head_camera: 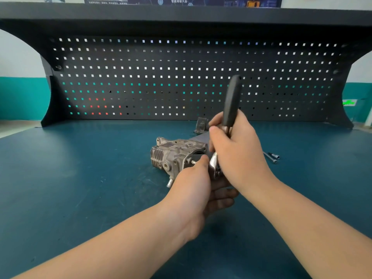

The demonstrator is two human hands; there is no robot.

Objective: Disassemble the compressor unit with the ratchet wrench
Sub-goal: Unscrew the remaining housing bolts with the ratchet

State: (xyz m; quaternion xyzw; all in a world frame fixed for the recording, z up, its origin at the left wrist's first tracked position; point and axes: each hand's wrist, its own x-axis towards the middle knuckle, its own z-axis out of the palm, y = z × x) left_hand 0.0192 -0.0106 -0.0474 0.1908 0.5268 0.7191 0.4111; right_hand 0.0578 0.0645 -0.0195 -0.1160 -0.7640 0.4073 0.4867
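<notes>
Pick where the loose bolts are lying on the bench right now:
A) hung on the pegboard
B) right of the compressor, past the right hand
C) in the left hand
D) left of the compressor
B: the two loose bolts lie on the bench mat to the right of the compressor unit, beyond the right hand that grips the ratchet wrench.

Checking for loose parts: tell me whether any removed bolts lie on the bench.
Yes, two long bolts lie on the bench, right of the hands.
</notes>
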